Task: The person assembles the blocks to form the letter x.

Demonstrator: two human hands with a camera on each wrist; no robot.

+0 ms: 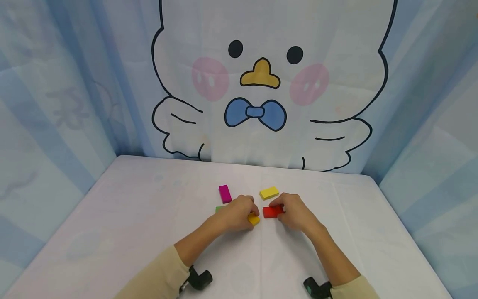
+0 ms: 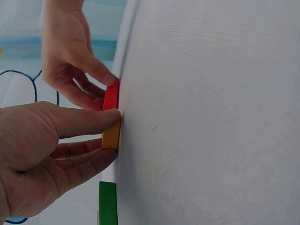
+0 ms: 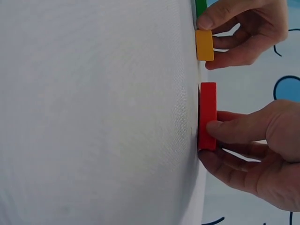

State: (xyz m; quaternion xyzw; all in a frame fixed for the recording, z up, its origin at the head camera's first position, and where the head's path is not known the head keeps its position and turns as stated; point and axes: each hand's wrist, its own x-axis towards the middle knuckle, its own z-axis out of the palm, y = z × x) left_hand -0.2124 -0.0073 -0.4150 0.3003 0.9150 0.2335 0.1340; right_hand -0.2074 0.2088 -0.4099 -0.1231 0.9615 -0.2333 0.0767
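Observation:
My left hand (image 1: 237,214) pinches an orange-yellow rectangular block (image 1: 254,219) between thumb and fingers, down at the tabletop. To its right, my right hand (image 1: 295,210) grips a red rectangular block (image 1: 272,212), which lies flat on its long side in the right wrist view, thumb on its near face. A short gap separates the red block from the orange-yellow one. A green block (image 2: 108,203) lies just left of the left hand, mostly covered by it in the head view. Farther back are a magenta block (image 1: 225,194) and a lighter yellow block (image 1: 269,192).
A white cloth (image 1: 149,199) covers the table, whose far edge meets a curtain (image 1: 261,141) printed with a cartoon bird. Curtains also hang along both sides. Dark wrist-worn devices (image 1: 200,279) show below both forearms.

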